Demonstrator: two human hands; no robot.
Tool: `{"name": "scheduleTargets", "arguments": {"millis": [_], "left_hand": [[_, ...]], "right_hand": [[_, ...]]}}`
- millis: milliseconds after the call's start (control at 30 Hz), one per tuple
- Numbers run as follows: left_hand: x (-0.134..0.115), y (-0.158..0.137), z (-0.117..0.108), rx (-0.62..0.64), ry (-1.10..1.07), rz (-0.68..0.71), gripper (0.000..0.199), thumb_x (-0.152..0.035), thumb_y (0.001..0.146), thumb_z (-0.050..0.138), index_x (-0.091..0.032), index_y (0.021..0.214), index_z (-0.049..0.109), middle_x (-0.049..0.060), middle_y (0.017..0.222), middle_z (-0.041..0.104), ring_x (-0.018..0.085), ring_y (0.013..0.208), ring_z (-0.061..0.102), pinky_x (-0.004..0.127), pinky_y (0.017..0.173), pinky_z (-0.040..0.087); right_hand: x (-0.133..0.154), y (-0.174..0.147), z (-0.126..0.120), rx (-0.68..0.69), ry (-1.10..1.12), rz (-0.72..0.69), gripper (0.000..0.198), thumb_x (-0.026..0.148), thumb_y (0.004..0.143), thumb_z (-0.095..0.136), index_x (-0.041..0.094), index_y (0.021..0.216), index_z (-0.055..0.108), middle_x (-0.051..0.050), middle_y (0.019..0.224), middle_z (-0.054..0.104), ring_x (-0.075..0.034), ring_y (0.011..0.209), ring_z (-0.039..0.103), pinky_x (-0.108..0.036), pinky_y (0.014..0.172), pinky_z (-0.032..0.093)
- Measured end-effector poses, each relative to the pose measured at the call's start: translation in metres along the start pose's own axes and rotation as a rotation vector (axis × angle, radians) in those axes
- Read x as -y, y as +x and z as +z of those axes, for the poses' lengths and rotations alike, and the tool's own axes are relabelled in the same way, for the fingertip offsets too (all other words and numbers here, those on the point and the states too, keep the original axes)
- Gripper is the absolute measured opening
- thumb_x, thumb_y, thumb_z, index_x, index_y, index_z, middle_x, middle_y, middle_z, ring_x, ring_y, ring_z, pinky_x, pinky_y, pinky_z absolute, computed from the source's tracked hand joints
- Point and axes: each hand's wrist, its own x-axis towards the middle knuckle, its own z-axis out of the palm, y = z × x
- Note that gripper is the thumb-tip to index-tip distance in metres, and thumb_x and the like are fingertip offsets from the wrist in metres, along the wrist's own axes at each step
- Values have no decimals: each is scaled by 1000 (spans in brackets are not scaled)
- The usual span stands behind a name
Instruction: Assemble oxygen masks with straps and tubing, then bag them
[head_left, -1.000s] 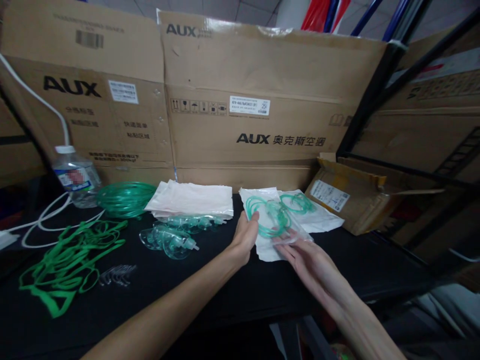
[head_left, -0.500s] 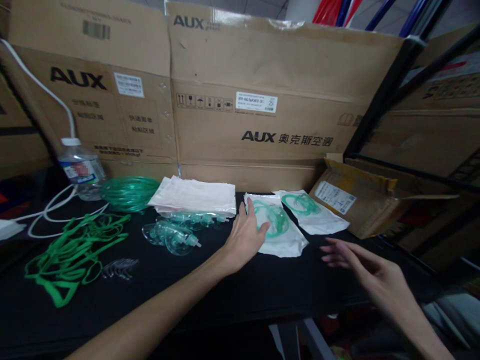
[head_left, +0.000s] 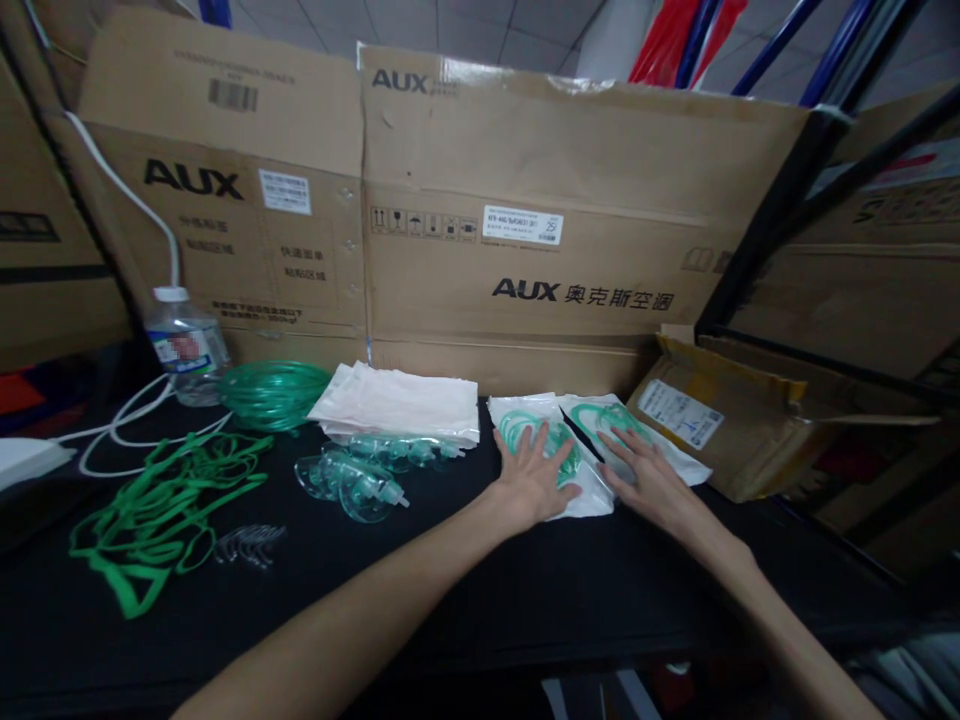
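Two white packets with clear fronts lie side by side on the black table, coiled green tubing showing inside each. My left hand rests flat with spread fingers on the left packet, covering its middle. On the lower left part of the right packet, my right hand lies with its fingers stretched out. Neither hand grips anything. Left of them sits a stack of white empty-looking pouches, with several clear green plastic masks in front of it.
Green elastic straps, small clear curved pieces, a coil of green tubing and a plastic bottle are on the left. An open cardboard box stands at right. Large cartons wall off the back.
My right hand has moved left and forward onto the right packet. My left hand has spread flatter over the left packet. The camera view has tilted up slightly.
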Motion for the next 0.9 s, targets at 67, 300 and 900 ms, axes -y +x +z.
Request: {"name": "scheduleTargets", "arguments": {"millis": [67,300,900], "left_hand": [[2,5,0,23,12,-4,78,-57,93,58,-29,161,31,12,173,6,43,158,6,82,112,-7],[3,3,-6,60,25,-16,80,-59,92,56,-31,162,29,11,173,4,43,158,7,83,113,-1],[3,34,-3,15,9,80,79,-61,93,61,-28,159,35,15,172,17,43,157,15,76,120,4]], "right_hand": [[-8,0,7,11,-17,6,43,43,91,63,16,124,72,-22,135,68,-42,130,60,-64,108,46],[-17,-10,-3,-43,-107,97,25,39,102,61,17,91,69,0,82,71,-15,71,69,-32,71,57],[21,6,-13,-191,2,-18,56,58,97,44,16,111,79,-18,123,77,-38,117,71,-52,102,55]]}}
